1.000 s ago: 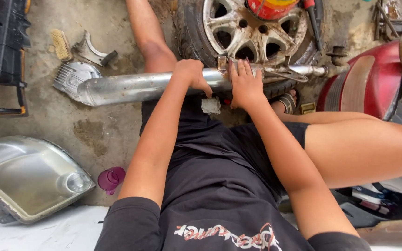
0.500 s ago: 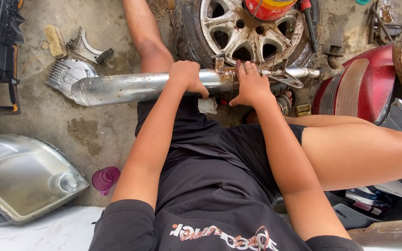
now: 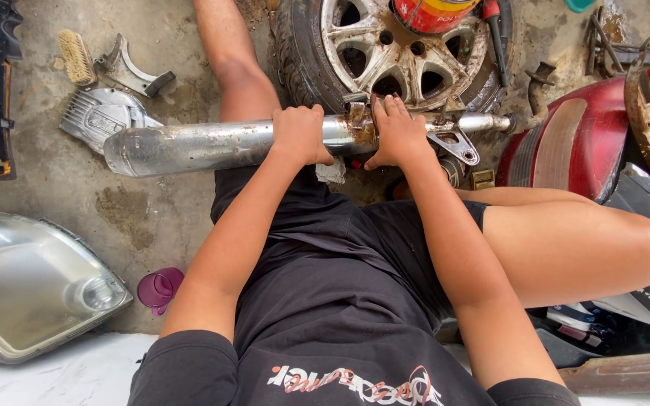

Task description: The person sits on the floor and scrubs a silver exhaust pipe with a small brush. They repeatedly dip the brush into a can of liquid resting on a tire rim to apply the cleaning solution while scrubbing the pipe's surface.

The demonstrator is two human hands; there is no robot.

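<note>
A rusted, silver motorcycle exhaust pipe (image 3: 205,144) lies crosswise over the lap of a person seated on a stained concrete floor (image 3: 137,218), its fat muffler end pointing to the person's left and its thin end with a bracket (image 3: 457,143) to the right. The left hand (image 3: 300,134) is wrapped around the pipe's middle, fingers curled shut over it. The right hand (image 3: 396,131) rests flat and open on the pipe just beside a rusty clamp (image 3: 359,124), fingers stretched forward, pressing rather than gripping. Just beyond the pipe lies an alloy wheel (image 3: 393,49) with its tyre. A red motorcycle body panel (image 3: 566,146) sits to the right. To the left lie a finned metal cover (image 3: 99,114), a scrub brush (image 3: 78,56), a car headlamp (image 3: 31,289) and a small purple cup (image 3: 158,289).
</note>
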